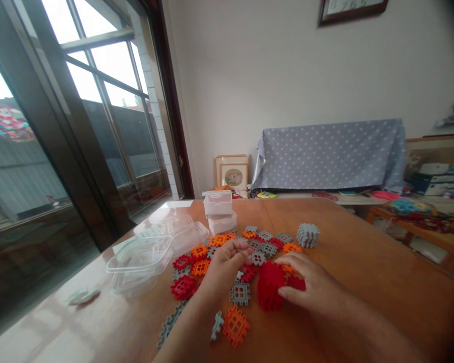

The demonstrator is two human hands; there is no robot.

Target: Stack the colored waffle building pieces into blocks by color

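Note:
A stack of red interlocking plastic tiles (270, 290) stands on the table near the front. My right hand (312, 280) is curved against its right side, thumb and fingers gripping it. Over the spread of loose tiles, my left hand (227, 262) has its fingertips pressed together; whatever they may hold is hidden. Below that hand lies a grey window tile (239, 293), with an orange window tile (236, 325) closer to me. A small grey tile (217, 325) stands on edge beside the orange one. Red tiles (183, 287) lie left of my left wrist.
A neat grey tile stack (307, 236) stands at the right. Clear plastic tubs (139, 259) sit on the left, by a crumpled pale piece (82, 295). Two white boxes (218, 205) are stacked at the back of the wooden table (363, 262). Large windows flank the left side.

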